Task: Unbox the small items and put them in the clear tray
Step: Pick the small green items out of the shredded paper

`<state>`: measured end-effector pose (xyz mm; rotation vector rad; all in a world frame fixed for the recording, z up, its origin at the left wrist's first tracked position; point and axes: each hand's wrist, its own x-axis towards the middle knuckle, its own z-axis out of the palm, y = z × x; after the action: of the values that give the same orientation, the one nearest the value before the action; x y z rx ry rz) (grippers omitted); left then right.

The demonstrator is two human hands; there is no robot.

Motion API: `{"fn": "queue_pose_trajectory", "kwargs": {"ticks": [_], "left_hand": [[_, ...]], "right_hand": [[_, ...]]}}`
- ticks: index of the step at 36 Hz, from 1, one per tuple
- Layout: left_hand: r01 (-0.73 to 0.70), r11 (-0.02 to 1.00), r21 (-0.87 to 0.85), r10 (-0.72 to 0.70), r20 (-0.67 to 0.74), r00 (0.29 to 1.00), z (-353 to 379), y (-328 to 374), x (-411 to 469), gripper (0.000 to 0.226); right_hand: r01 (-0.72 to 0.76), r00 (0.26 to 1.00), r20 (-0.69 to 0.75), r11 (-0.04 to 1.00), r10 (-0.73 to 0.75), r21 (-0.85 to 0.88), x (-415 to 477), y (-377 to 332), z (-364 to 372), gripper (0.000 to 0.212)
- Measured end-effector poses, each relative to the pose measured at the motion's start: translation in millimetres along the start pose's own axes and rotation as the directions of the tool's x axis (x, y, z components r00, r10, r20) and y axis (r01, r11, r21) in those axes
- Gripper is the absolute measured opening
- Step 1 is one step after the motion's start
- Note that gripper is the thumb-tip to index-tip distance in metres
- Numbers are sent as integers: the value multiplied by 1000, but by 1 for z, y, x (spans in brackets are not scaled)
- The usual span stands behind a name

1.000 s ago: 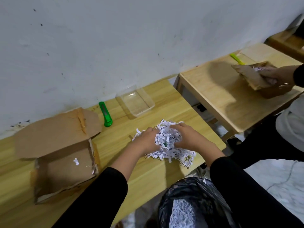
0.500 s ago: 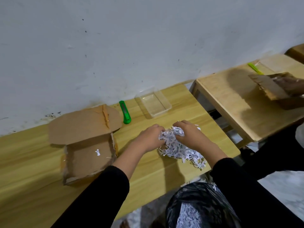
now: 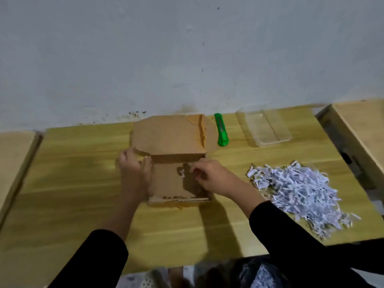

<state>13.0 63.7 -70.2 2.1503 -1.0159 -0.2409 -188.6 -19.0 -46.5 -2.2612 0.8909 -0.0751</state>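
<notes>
left hand [image 3: 135, 173] gripping cardboard box [image 3: 174, 179] left wall, right hand [image 3: 209, 176] pinching paper scrap [image 3: 182, 173] inside, shredded paper [image 3: 299, 194] lying near table [image 3: 72, 183] right edge, clear tray [image 3: 265, 128] sitting at back-right corner

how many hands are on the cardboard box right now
2. The left hand grips the left wall of the cardboard box; the right hand reaches inside it from the right, fingers pinched near a white scrap.
</notes>
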Motion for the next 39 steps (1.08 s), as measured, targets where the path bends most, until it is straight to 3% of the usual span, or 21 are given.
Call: {"fn": "queue_pose_trajectory", "kwargs": {"ticks": [8,14,17,21,26,39], "left_hand": [[283,921,-267,-210,271,939,12,-17,3,54],[403,827,-392,-231,418,879,24,-13,-7,56],[394,846,-361,-267,354,897,32,-10,-16,48],[433,780,-452,-434,108,894,35,-1,-32,25],[450,677,-583,-580,-45,814,44,5,-46,37],[392,525,-755,-642,-49,765,54,11,-55,37]], "right_hand": [[35,989,150,993,-18,-112,23,-2,5,28],[-95,995,27,995,94,9,24,-6,13,28],[-139,988,-60,989,141,44,24,-8,25,31],[-172,964,-200,984,176,37,21,-10,35,32],[-201,923,-332,980,193,12,23,-10,35,35],[-339,935,-167,928,314,-156,42,3,37,36]]}}
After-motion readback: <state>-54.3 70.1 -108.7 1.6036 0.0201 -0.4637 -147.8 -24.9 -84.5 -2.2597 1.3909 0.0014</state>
